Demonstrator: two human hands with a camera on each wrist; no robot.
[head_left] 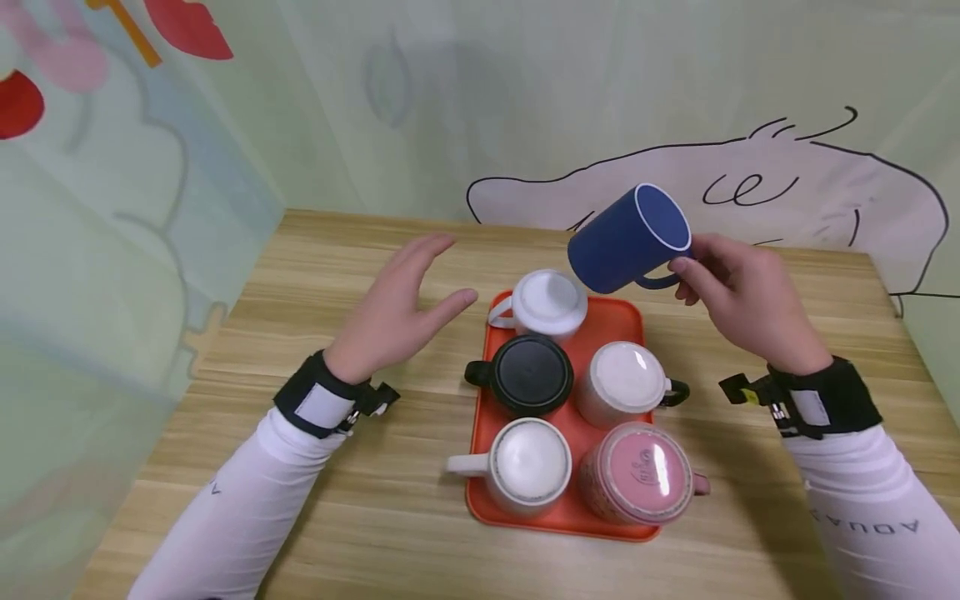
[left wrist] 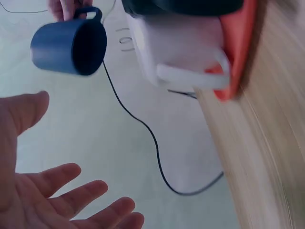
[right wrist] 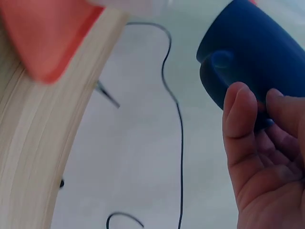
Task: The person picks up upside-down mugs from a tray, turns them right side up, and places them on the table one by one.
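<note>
A blue mug (head_left: 615, 246) with a white rim hangs tilted above the back of an orange tray (head_left: 611, 321). My right hand (head_left: 750, 292) pinches its handle between thumb and fingers, also visible in the right wrist view, where the mug (right wrist: 262, 47) fills the upper right. My left hand (head_left: 401, 312) hovers left of the tray, fingers spread and touching nothing. Upside down on the tray stand a white mug (head_left: 550, 302), a black mug (head_left: 532, 375), a white mug with a black handle (head_left: 626, 379), another white mug (head_left: 529, 462) and a pink mug (head_left: 637, 475).
The tray lies on a wooden table (head_left: 360, 508), its back right corner not covered by any standing mug. Behind the table hangs a pale printed backdrop (head_left: 465, 108) with line drawings; another printed sheet (head_left: 90, 333) borders the left side.
</note>
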